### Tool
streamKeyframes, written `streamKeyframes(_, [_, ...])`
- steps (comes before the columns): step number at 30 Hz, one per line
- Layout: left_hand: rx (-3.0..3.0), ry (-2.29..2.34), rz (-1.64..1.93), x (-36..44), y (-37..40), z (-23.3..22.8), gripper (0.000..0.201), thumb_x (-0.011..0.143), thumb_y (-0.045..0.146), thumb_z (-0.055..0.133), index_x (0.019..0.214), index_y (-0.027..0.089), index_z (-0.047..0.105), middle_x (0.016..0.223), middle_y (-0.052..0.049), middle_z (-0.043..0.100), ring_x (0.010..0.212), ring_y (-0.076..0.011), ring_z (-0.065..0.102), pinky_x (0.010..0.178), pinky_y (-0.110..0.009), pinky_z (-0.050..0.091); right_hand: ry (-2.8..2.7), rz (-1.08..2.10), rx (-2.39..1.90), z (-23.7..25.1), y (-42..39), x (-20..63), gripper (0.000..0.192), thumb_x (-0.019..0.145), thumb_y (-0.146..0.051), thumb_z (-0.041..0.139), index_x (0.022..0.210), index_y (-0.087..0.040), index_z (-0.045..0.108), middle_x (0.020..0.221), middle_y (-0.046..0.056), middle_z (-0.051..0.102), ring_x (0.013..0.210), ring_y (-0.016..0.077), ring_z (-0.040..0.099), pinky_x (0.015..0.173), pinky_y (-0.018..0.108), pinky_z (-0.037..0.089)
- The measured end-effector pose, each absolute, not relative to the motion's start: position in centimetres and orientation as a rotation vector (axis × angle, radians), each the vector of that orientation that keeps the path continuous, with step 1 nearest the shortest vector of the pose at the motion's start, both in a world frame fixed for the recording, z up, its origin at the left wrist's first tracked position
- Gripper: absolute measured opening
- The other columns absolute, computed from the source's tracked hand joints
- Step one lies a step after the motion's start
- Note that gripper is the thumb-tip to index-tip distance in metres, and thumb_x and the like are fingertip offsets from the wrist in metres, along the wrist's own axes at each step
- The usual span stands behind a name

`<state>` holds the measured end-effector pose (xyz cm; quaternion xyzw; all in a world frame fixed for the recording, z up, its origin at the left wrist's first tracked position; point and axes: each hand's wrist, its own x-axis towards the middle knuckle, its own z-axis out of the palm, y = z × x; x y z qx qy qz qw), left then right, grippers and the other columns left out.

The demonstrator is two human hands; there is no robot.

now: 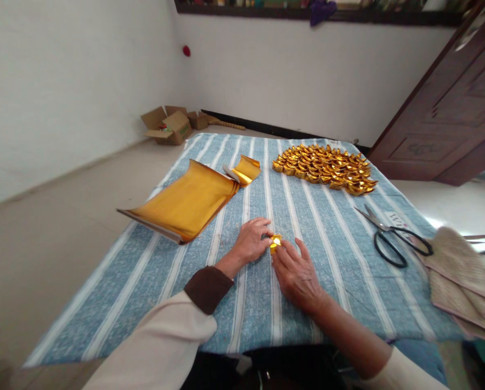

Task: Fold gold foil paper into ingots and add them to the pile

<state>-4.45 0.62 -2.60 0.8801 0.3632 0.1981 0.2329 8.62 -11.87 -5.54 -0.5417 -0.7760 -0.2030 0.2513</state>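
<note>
A small folded piece of gold foil paper lies on the striped cloth in front of me. My left hand holds its left edge between thumb and fingers. On the other side, my right hand presses its fingertips onto the piece, partly covering it, with one finger lifted away. Beyond my left hand rests a stack of gold foil sheets, curled at the edges. A smaller stack of gold strips touches its far corner. Rows of folded gold paper ingots stand together at the far right.
Black-handled scissors lie partly spread at the right, beside a beige cloth at the table edge. The striped cloth covers the table. An open cardboard box sits on the floor behind; a wooden door is at right.
</note>
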Motion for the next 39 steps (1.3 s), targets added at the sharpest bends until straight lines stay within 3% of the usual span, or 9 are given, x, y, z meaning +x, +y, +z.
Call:
streamKeyframes(5, [2.408,1.005,0.524,-4.4,0.6,-2.6,0.014,0.076,0.013,0.072,0.087,0.020,0.077,0.127,-0.008,0.067,0.125,-0.0250,0.055,0.110,-0.041,0.038,-2.144,-0.470,-1.548,-5.3,-12.5,8.4,0.030,0.098,-0.012,0.041,0.114,-0.016,0.066,0.112,0.008,0.070,0.119,0.0267,0.054,0.114,0.051,0.024])
streamKeyframes(12, [2.398,1.000,0.553,-4.4,0.7,-2.7,0.013,0.075,0.014,0.071,0.083,0.024,0.076,0.125,-0.004,0.068,0.123,-0.0247,0.057,0.110,-0.044,0.038,-2.154,-0.314,-1.658,-4.9,-12.8,8.0,0.032,0.097,-0.012,0.041,0.119,-0.020,0.063,0.121,0.008,0.067,0.126,0.0286,0.049,0.112,0.055,0.025])
streamKeyframes(17, [2.398,0.993,0.552,-4.5,0.9,-2.6,0.013,0.074,0.014,0.072,0.084,0.020,0.077,0.126,-0.008,0.067,0.123,-0.0251,0.057,0.110,-0.040,0.038,-2.083,-0.309,-1.738,-4.7,-12.9,7.8,0.030,0.097,-0.022,0.047,0.124,-0.021,0.059,0.129,0.009,0.063,0.127,0.0329,0.048,0.109,0.060,0.027])
streamKeyframes(21, [2.396,0.997,0.535,-4.4,0.9,-2.4,0.012,0.074,0.014,0.071,0.083,0.020,0.076,0.126,-0.009,0.067,0.123,-0.0238,0.057,0.110,-0.039,0.038,-2.101,-0.315,-1.712,-4.6,-12.7,7.5,0.031,0.097,-0.018,0.044,0.125,-0.017,0.058,0.129,0.011,0.063,0.129,0.0313,0.046,0.110,0.058,0.027])
streamKeyframes(26, [2.384,1.033,0.527,-4.3,0.8,-2.0,0.013,0.071,0.013,0.072,0.081,0.020,0.076,0.124,-0.008,0.068,0.121,-0.0242,0.059,0.108,-0.040,0.040,-2.016,-0.289,-1.697,-4.9,-12.3,7.6,0.027,0.095,-0.023,0.050,0.120,-0.019,0.059,0.129,0.011,0.062,0.127,0.0302,0.047,0.108,0.055,0.030])
streamKeyframes(32, [2.389,1.060,0.552,-4.2,0.6,-2.2,0.016,0.069,0.008,0.067,0.077,0.020,0.075,0.122,-0.008,0.069,0.118,-0.0234,0.061,0.108,-0.039,0.041,-1.785,-0.189,-1.789,-5.2,-11.3,9.2,0.014,0.090,-0.028,0.059,0.099,-0.020,0.064,0.107,0.010,0.067,0.112,0.0291,0.054,0.095,0.046,0.041])
streamKeyframes(39, [2.355,1.127,0.588,-3.9,0.1,-2.3,0.019,0.071,0.010,0.064,0.081,0.022,0.075,0.118,-0.005,0.071,0.116,-0.0237,0.062,0.106,-0.039,0.043,-1.728,-0.196,-1.808,-5.4,-10.4,9.1,0.010,0.089,-0.030,0.059,0.088,-0.022,0.064,0.099,0.010,0.064,0.106,0.0280,0.054,0.088,0.043,0.041])
